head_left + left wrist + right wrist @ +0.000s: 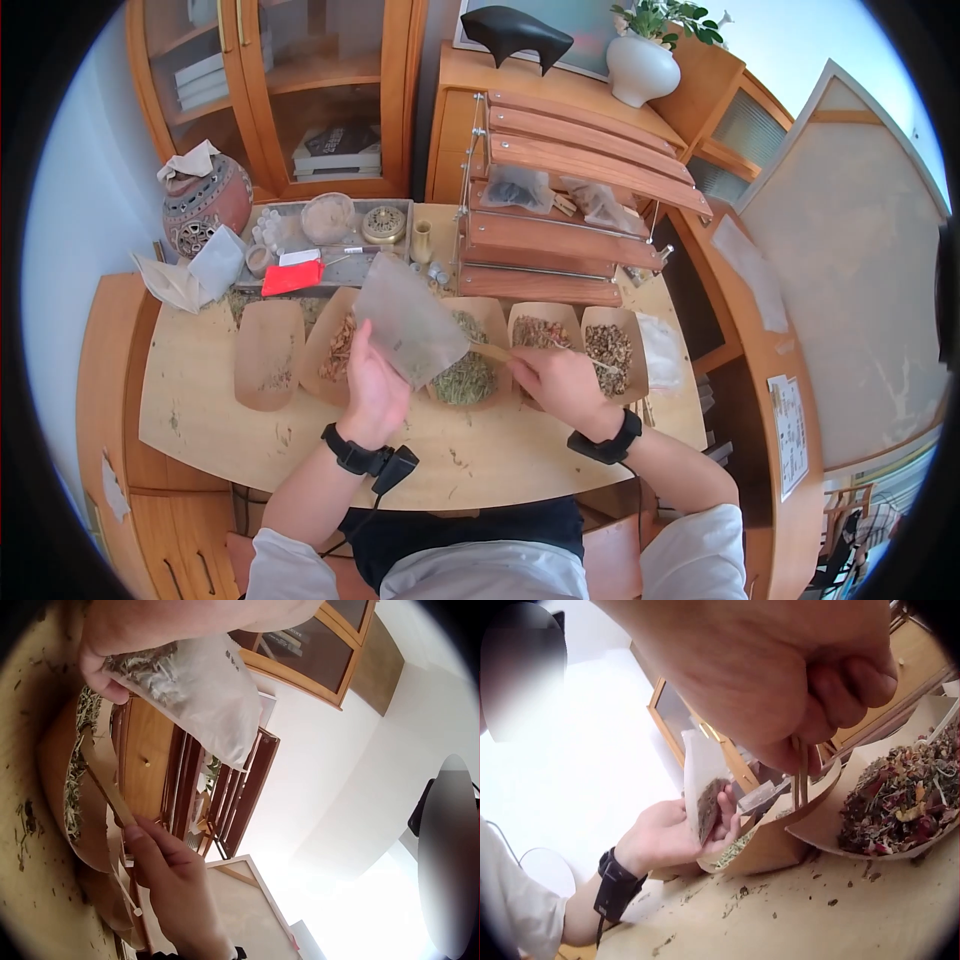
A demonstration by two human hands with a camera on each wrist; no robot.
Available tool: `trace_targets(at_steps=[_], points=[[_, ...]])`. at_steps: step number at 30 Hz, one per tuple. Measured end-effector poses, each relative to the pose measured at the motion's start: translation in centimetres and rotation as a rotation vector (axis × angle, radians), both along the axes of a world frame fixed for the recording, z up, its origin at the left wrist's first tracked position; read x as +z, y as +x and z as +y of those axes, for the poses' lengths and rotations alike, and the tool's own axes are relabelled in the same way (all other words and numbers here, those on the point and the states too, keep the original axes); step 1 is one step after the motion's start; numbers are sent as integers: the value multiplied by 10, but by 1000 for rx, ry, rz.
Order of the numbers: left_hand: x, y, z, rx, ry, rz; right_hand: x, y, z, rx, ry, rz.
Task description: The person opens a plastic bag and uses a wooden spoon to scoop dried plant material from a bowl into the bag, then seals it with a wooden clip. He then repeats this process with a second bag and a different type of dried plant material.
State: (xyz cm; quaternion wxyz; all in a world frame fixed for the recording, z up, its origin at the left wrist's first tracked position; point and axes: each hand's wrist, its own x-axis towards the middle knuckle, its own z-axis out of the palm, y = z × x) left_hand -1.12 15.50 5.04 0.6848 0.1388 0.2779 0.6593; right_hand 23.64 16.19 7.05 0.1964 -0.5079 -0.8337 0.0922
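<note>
My left hand holds a translucent pouch with dried herb in its lower end, thumb on one side and fingers curled under it. The left wrist view shows the herb gathered at the bottom of this pouch. My right hand pinches the handle of a flat wooden scoop. Its far end dips into a brown paper tray of green dried herb. The pouch hangs over this tray's left side in the head view. Herb hides the scoop's tip.
Paper trays with pinkish, reddish and brown bits flank the green one; the leftmost tray holds a few scraps. Behind are a grey tray, a red packet and a wooden tiered rack. Crumbs dot the table.
</note>
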Motion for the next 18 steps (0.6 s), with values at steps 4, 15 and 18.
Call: trace_targets(at_steps=[4,15,18], points=[[-2,-1,-1,-2,8,0,22,7,-3,-109,-161,158],[-6,-2,-2,-98,48,-23,97,0,-15,-143,-440,495],[0,-1,-3,-137,35,-9,91,-9,-15,-92,-481,480]])
